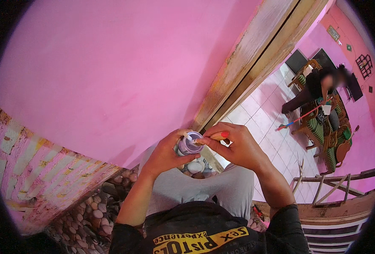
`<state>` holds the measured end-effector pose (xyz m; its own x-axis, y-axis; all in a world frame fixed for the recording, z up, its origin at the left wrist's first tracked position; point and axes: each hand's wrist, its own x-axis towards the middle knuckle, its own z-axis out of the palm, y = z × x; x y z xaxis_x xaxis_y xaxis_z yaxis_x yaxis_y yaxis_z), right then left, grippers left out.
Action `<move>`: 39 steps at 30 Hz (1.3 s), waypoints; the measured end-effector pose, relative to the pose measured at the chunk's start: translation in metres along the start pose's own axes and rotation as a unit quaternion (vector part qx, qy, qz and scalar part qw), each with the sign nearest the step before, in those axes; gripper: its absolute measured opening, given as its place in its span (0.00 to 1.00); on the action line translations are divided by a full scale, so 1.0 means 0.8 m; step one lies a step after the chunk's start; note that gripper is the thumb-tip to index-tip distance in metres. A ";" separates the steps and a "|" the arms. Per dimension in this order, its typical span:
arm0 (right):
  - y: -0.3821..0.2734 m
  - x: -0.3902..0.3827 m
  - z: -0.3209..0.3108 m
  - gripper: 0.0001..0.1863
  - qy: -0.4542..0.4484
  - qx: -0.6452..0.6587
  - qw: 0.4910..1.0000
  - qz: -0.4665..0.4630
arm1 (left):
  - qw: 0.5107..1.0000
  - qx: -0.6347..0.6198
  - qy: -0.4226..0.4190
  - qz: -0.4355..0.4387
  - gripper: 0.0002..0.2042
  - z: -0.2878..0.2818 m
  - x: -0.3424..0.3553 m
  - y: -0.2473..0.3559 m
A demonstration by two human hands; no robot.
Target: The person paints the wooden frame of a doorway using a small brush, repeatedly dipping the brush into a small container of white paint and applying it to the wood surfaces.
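Note:
My left hand (167, 153) wraps around a small round container (189, 146) with a pale purple rim, held upright in front of my chest. My right hand (234, 145) pinches a short wooden handle with a red end (218, 135), its tip resting at the container's open top. Both hands meet just above my grey-trousered knees. What is inside the container is hidden by my fingers.
A pink wall (111, 76) fills the left and centre, with a worn wooden door frame (255, 59) running diagonally. Pebble paving (94, 211) lies below. Through the doorway is white tiled floor (259, 114); a person (318, 86) sits on a striped wooden chair. A wooden ladder (335, 186) lies at right.

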<state>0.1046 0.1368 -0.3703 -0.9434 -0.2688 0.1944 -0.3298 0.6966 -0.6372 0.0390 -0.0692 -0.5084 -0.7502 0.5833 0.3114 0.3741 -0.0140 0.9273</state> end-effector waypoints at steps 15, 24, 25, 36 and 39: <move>0.052 -0.032 0.001 0.11 0.174 0.323 0.913 0.179 | 0.999 0.036 0.020 0.016 0.33 0.012 0.013 -0.012; 0.087 -0.048 0.019 0.13 0.233 0.459 0.810 0.281 | 0.998 0.059 0.034 0.002 0.33 0.017 0.019 -0.015; 0.093 -0.051 0.021 0.13 0.233 0.458 0.810 0.282 | 0.998 0.056 0.031 0.000 0.34 0.018 0.020 -0.014; 0.118 -0.062 0.036 0.12 0.281 0.592 0.696 0.294 | 0.997 0.056 0.047 -0.032 0.36 0.027 0.022 -0.036; 0.125 -0.059 0.039 0.12 0.325 0.579 0.694 0.278 | 0.996 0.059 0.053 -0.047 0.36 0.031 0.020 -0.048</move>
<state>0.1175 0.1984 -0.4666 -0.8545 0.4465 -0.2654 -0.0139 -0.5305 -0.8476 0.0263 -0.0392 -0.5445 -0.8359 0.4886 0.2501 0.3562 0.1364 0.9244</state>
